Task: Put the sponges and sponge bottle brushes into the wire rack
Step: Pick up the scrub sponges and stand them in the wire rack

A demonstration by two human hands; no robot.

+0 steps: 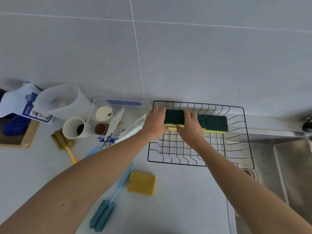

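Note:
A black wire rack (239, 154) sits on the counter, partly over the sink. Along its far side lie green-and-yellow sponges: one at the right (217, 123), and one at the left (173, 117) that both my hands hold. My left hand (156, 123) grips that sponge's left end. My right hand (191, 128) grips its right end, thumb under the yellow edge. On the counter in front lie a plain yellow sponge (141, 183), a blue sponge bottle brush (108, 206) and, at the left, an olive sponge brush with an orange handle (63, 141).
A clear box of utensils (128, 105), a white cup (74, 127), a translucent tub (59, 100) and a white-blue bag (16, 102) crowd the left back of the counter. The steel sink (287, 166) with its drain lies at the right.

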